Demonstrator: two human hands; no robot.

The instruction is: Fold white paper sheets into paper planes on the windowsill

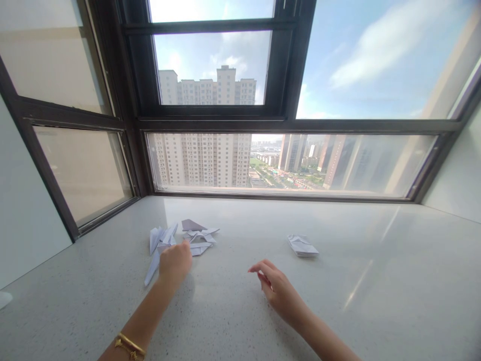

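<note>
Nearest, the left hand (175,263), with a gold bangle (130,347) on its wrist, is reaching to the heap of small folded white paper planes (180,239) on the pale speckled stone worktop (240,311). Its fingers are curled and closed; they touch the near edge of the heap, but I cannot tell if they hold a piece, because the back of the hand hides them. The right hand (280,291) hovers low over the bare worktop, fingers half open and relaxed, holding nothing.

I judge the papers are light and lie loosely over each other, so a quick pull may drag the neighbours along or open a fold. One long plane (152,268) lies just beside the left hand and could be pushed away by the wrist.

Further right, well apart from the heap, lies a single folded white paper (302,245). Nothing stands between it and the right hand. Behind all is the dark-framed window (210,123), with tall buildings outside
</note>
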